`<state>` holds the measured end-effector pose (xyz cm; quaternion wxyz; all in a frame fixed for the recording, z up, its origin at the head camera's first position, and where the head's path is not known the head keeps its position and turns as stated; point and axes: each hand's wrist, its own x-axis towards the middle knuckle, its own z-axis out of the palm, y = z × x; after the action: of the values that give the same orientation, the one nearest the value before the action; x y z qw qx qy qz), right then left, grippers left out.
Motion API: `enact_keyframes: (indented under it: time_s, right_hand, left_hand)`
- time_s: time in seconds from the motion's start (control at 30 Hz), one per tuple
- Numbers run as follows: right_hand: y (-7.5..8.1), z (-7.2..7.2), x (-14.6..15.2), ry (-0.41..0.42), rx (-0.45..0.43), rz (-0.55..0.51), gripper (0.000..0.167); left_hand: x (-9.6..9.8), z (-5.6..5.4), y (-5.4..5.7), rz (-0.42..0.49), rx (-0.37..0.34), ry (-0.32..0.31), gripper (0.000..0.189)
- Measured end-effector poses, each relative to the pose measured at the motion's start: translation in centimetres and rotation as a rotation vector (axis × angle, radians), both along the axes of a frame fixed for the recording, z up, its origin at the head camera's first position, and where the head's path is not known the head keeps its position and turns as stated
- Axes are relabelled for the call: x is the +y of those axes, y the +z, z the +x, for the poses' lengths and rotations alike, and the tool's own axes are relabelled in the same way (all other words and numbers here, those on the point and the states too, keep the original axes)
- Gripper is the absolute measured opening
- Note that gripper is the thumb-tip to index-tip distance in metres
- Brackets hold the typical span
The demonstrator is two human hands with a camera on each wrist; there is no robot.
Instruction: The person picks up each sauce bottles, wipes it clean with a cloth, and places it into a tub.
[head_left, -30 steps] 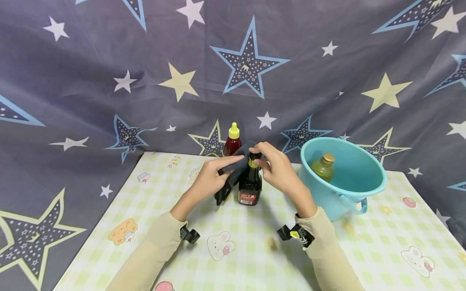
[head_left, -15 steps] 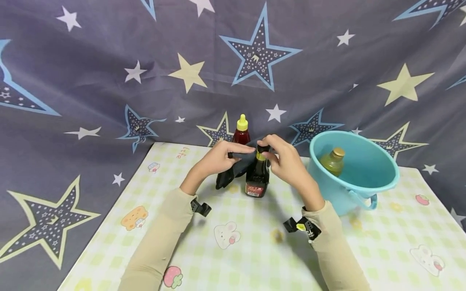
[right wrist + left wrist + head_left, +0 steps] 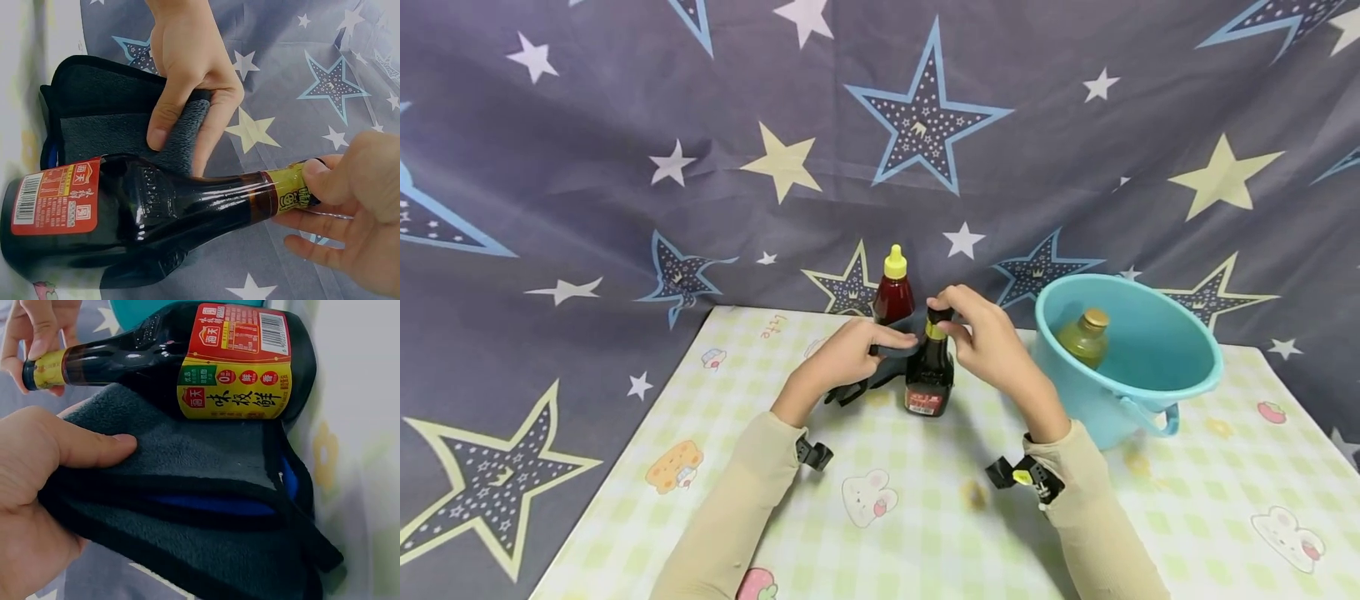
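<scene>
My left hand (image 3: pixel 844 357) grips a folded dark grey cloth (image 3: pixel 206 450) with black edging and a blue inner side, thumb on top. The cloth lies against the side of a dark soy sauce bottle (image 3: pixel 929 375), which stands upright on the table. My right hand (image 3: pixel 988 337) pinches the bottle's black cap and yellow neck band between thumb and fingers. In the left wrist view the bottle's red and yellow label (image 3: pixel 237 369) faces the camera. From the head view, part of the cloth is hidden behind the left hand and bottle.
Behind the cloth stands a red sauce bottle (image 3: pixel 893 292) with a yellow nozzle cap. To the right is a light blue bucket (image 3: pixel 1093 412) holding a yellowish bottle (image 3: pixel 1084 340) with a gold cap. A checked tablecloth (image 3: pixel 940 542) covers the table; a star-patterned curtain (image 3: pixel 850 50) hangs behind.
My left hand and the cloth have moved lower along the soy sauce bottle. The right hand keeps its hold on the cap. The head view has shifted a little.
</scene>
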<state>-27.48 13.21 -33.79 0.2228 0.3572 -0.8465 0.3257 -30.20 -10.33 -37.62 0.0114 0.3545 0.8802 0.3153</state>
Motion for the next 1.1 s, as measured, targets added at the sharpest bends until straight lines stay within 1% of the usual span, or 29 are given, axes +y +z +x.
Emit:
enact_keyframes:
  time_s: [0.1, 0.27, 0.33, 0.47, 0.57, 0.63, 0.73, 0.87, 0.97, 1.1]
  right_hand:
    - [-0.1, 0.0, -0.1, -0.002, 0.003, 0.006, 0.014]
    - [-0.1, 0.0, -0.1, -0.006, 0.013, -0.002, 0.014]
    - [-0.1, 0.0, -0.1, -0.011, 0.011, -0.006, 0.014]
    - [-0.2, 0.1, 0.0, -0.014, -0.006, 0.001, 0.014]
    - [-0.2, 0.2, 0.0, -0.014, -0.006, 0.005, 0.014]
    - [-0.1, 0.1, -0.1, -0.018, -0.002, -0.001, 0.015]
    - [0.0, 0.1, 0.0, -0.024, -0.003, -0.009, 0.015]
    - [0.0, 0.2, 0.0, -0.024, -0.016, 0.000, 0.016]
    - [-0.1, 0.1, 0.0, -0.026, -0.011, 0.003, 0.015]
    - [-0.1, 0.1, -0.1, -0.020, -0.010, 0.005, 0.015]
  left_hand:
    - [-0.1, 0.3, -0.1, -0.038, -0.003, 0.013, 0.067]
    - [-0.2, 0.3, -0.1, -0.094, 0.008, 0.021, 0.066]
    - [-0.2, 0.2, -0.1, -0.124, -0.006, 0.026, 0.064]
    - [-0.3, 0.2, -0.2, -0.187, -0.060, 0.027, 0.060]
    - [-0.4, 0.2, -0.4, -0.217, -0.093, 0.030, 0.059]
    - [-0.3, 0.1, -0.6, -0.232, -0.086, 0.031, 0.059]
    - [0.1, -0.1, -0.9, -0.278, -0.053, 0.037, 0.055]
    - [0.5, 0.0, -1.7, -0.363, -0.068, 0.058, 0.049]
    - [0.8, 0.0, -2.2, -0.377, -0.083, 0.071, 0.046]
    - [0.7, -0.1, -2.6, -0.357, -0.084, 0.068, 0.046]
